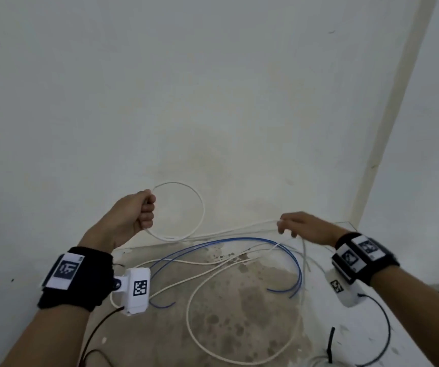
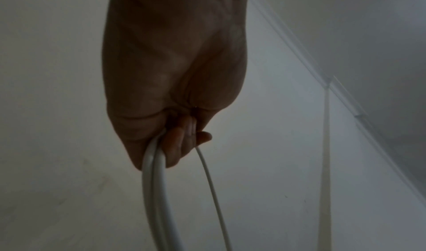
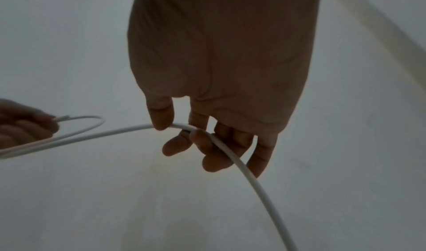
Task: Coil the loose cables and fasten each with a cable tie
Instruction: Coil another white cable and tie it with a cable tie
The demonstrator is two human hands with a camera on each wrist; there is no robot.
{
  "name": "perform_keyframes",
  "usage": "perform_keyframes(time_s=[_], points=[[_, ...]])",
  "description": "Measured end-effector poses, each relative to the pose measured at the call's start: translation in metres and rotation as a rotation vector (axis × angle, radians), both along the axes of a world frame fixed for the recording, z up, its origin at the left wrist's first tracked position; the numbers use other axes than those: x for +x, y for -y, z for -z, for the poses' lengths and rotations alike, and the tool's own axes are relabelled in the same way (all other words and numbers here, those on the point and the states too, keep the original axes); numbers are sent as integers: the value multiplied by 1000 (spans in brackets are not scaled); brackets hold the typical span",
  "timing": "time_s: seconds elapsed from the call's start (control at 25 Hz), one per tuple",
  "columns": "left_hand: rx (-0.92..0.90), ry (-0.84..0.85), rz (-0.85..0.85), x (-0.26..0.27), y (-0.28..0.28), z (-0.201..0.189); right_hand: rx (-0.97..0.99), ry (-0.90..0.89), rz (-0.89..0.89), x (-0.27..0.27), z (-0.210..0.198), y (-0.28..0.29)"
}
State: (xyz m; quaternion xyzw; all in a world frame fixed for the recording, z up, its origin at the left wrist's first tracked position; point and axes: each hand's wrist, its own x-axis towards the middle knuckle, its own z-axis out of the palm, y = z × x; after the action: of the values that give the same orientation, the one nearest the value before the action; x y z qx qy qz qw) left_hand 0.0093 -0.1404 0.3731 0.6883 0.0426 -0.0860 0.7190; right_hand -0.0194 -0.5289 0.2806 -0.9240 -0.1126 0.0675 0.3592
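Note:
My left hand [image 1: 144, 210] is a fist gripping a white cable [image 1: 201, 207] that stands in one round loop to its right. In the left wrist view the left hand [image 2: 179, 140] closes on two strands of the white cable [image 2: 153, 173]. The cable runs right to my right hand [image 1: 287, 226], held up near the wall. In the right wrist view the right hand [image 3: 184, 133] pinches the white cable [image 3: 232, 156] between thumb and fingers, and it hangs down from there. A blue cable [image 1: 296, 260] and further white cable [image 1: 194, 287] lie loose on the floor below.
The stained floor [image 1: 239, 327] meets a white wall [image 1: 213, 88], with a corner at the right [image 1: 356, 221]. A black strip [image 1: 330, 343] and thin black wire [image 1: 385, 329] lie at the lower right. Each wrist carries a white camera block [image 1: 136, 290].

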Motion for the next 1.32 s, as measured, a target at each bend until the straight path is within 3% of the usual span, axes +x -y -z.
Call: perform_keyframes(time_s=[0.16,0.28,0.4,0.52,0.64,0.76,0.88,1.0,1.08,1.2,1.24,1.32], points=[[66,71,-70,-3,-15,0,-142,56,145,24,-32,21],[126,151,-102,-6,-17,2,-94,137,301,31,-57,21],[90,200,-42,-12,13,15,136,287,415,27,-87,-20],[-55,123,-5,-17,55,32,410,276,277,5,-105,-88],[-283,-10,-5,-20,79,40,223,469,71,-26,-91,-138],[-423,-54,-9,-22,83,39,26,526,21,-51,-54,-157],[-421,-64,62,-24,84,40,-105,528,-2,-62,-25,-164],[-356,-72,109,-25,86,47,-112,519,-4,-66,-15,-166],[-225,-4,100,-24,85,52,-8,492,55,-67,-13,-161],[33,144,29,-22,78,51,172,453,308,-57,-7,-134],[-6,146,0,-19,74,51,176,401,379,-51,-4,-121],[-271,72,-21,-14,68,48,88,225,411,-40,5,-101]])
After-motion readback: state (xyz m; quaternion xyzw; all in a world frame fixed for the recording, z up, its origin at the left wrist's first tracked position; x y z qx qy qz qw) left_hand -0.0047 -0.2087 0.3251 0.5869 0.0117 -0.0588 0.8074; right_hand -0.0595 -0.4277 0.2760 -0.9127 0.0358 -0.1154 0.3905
